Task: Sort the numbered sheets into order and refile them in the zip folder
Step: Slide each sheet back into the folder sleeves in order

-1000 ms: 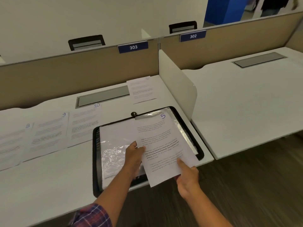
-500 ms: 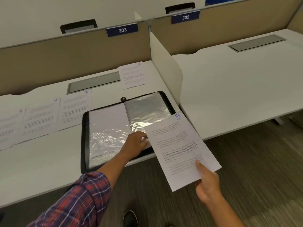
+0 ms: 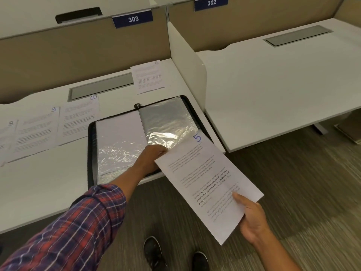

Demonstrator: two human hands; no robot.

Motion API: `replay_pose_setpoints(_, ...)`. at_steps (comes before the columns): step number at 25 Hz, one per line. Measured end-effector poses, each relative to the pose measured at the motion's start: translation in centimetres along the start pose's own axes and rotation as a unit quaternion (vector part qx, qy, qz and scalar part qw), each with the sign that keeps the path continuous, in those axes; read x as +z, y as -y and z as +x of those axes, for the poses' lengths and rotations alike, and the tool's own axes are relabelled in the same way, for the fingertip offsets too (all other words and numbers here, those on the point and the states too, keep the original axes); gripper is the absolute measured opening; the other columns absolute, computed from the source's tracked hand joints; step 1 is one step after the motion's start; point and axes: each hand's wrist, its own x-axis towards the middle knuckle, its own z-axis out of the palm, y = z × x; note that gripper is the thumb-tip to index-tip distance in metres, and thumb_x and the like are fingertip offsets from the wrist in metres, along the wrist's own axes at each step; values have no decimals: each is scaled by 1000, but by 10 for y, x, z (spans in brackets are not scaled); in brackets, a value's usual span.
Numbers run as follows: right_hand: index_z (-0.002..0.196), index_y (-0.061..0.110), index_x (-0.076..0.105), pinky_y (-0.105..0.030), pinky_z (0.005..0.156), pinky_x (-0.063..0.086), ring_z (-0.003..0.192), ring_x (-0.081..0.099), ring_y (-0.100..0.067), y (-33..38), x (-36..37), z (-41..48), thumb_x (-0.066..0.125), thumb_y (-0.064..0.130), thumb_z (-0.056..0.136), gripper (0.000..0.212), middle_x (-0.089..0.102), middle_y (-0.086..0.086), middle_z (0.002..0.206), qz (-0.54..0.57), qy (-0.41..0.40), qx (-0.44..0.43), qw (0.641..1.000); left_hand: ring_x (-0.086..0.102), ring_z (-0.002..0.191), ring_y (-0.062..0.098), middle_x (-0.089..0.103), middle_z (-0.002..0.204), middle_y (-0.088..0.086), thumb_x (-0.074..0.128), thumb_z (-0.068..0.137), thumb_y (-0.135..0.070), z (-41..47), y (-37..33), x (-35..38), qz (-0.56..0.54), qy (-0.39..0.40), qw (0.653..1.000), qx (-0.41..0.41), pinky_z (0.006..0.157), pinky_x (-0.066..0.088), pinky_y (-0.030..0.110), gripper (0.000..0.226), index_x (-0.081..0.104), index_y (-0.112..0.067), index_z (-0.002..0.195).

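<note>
— Bright enough?
— Even, soft light, faint shadows; white glare on my zip folder (image 3: pixel 90 153).
— Sharp?
— No: the floor (image 3: pixel 293 192) smears, fine print on my sheet (image 3: pixel 205 182) blurs, desk (image 3: pixel 39 182) edges bow toward the corners.

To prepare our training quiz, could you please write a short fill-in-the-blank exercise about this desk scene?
The right hand pinches the sheet numbered ___.
The left hand rests on the zip folder, which lies ___.
The left blue label reads ___.
Sheet 10 lies immediately right of sheet ___.
Missing: 5; open; 303; 9.
</note>
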Motion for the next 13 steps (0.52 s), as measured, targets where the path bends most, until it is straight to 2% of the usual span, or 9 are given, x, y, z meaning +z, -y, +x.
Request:
replay_pose_setpoints(3, 131, 7, 65, -67, 101, 51, 113, 70, -45, -2, -10, -7, 66, 3, 94, 37, 72, -22, 124, -29, 6, 7, 1000, 68, 82, 19, 78, 91, 4, 65, 96, -13, 4, 5, 0, -2, -19, 1000, 0, 82, 56, 36, 16, 79, -7, 92)
replay_pose_setpoints(5, 130, 6, 65, -68, 100, 51, 112, 70, -46, 0, -15, -12, 65, 3, 94, 36, 72, -23, 123, -47, 15, 9, 999, 68, 83, 14, 78, 93, 2, 74, 92, -15, 6, 4, 1, -21, -41, 999, -25, 82, 53, 28, 9, 82, -10, 93)
replay_pose_setpoints(7, 131, 4, 64, -68, 99, 52, 112, 70, -47, 1, -18, -16, 66, 4, 93, 39, 72, -25, 123, -62, 27, 11, 998, 67, 81, 11, 76, 88, -2, 81, 88, -22, 8, 4, 1, -39, -55, 997, -42, 79, 52, 25, 9, 81, -13, 89)
replay_pose_setpoints(9, 133, 3, 62, -68, 98, 52, 113, 69, -48, 3, -19, -18, 67, 5, 91, 42, 71, -26, 124, -76, 37, 10, 996, 66, 80, 11, 75, 87, -3, 81, 90, -24, 8, 5, 2, -46, -53, 996, -49, 78, 52, 24, 12, 80, -12, 89)
replay_pose_setpoints(13, 133, 2, 61, -65, 94, 55, 111, 70, -48, 8, -11, -17, 67, 3, 91, 43, 72, -26, 122, -102, 57, 5, 993, 67, 85, 15, 76, 96, 2, 70, 99, -19, 7, 8, 1, -42, -41, 997, -44, 85, 56, 33, 13, 79, -10, 99)
